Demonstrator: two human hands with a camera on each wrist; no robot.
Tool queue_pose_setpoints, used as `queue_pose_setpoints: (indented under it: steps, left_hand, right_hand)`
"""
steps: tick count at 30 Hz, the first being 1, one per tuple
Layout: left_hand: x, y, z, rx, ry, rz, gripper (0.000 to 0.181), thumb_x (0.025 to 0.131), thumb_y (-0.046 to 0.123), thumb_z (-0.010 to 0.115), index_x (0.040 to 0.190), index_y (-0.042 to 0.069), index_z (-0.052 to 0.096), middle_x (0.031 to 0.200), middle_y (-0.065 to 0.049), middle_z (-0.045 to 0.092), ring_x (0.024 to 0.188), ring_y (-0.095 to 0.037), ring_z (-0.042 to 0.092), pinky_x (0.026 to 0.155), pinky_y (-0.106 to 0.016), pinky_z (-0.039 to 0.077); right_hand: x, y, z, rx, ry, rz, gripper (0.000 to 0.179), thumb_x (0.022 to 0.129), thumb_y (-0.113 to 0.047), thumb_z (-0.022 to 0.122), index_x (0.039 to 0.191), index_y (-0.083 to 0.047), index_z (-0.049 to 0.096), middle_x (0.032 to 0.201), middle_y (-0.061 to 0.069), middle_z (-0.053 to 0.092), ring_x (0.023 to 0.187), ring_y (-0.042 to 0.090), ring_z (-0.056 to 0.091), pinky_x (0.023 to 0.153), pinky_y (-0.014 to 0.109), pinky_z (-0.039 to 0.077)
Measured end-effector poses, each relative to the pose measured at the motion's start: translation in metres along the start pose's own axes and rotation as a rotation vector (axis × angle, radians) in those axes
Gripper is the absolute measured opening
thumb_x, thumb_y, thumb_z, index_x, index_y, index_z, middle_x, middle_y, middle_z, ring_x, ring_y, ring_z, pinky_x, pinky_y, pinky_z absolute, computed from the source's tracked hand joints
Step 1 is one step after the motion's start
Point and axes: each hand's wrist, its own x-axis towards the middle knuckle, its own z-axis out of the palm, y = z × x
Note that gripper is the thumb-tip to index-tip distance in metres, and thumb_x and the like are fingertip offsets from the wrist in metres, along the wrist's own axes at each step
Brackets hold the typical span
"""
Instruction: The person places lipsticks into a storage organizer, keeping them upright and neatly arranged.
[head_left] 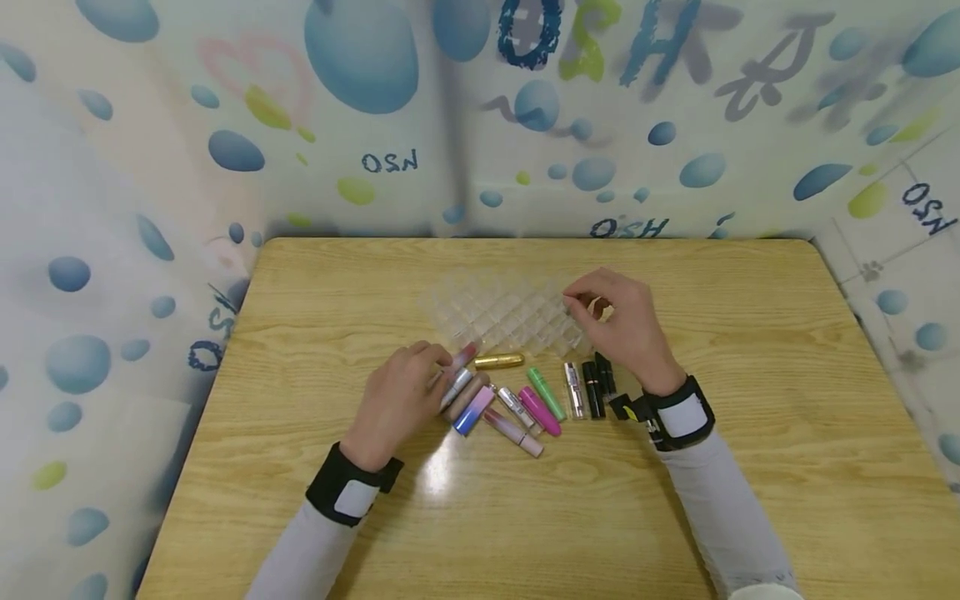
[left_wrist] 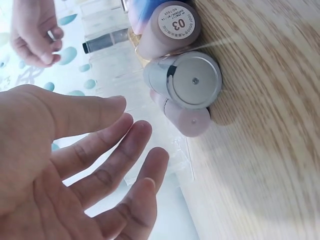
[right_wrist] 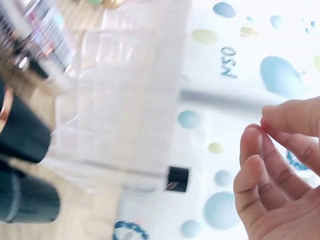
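My left hand (head_left: 405,392) hovers with loosely bent fingers beside a silver-capped tube (left_wrist: 195,80), a pale pink tube (left_wrist: 192,120) and a brown tube (left_wrist: 167,30) labelled 03. Nothing shows between its thumb and fingers. Over the right end of a clear compartment organizer (head_left: 502,312) is my right hand (head_left: 626,321). Its thumb and index fingertips meet, with no object visible between them. A black tube end (right_wrist: 177,179) sticks out of a corner compartment of the organizer, apart from the right fingertips.
In front of the organizer lie a gold tube (head_left: 498,361), a green tube (head_left: 546,393), a magenta tube (head_left: 540,411), a pink-and-blue tube (head_left: 474,411) and a black tube (head_left: 593,390), among several others. The wooden table (head_left: 300,333) meets a patterned backdrop (head_left: 420,200) behind.
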Motion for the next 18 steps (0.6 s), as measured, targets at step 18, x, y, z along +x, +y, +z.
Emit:
queue_pose_setpoints:
  steps: [18]
  left_hand:
    - [0.002, -0.009, 0.006, -0.029, -0.081, -0.075, 0.014, 0.095, 0.015, 0.072, 0.105, 0.006, 0.072, 0.088, -0.004, 0.066, 0.067, -0.013, 0.053, 0.052, -0.028, 0.044]
  right_hand:
    - [-0.005, -0.042, -0.001, -0.028, -0.329, -0.115, 0.013, 0.095, -0.014, 0.073, 0.105, -0.009, 0.078, 0.096, -0.003, 0.071, 0.081, 0.009, 0.062, 0.065, 0.032, 0.055]
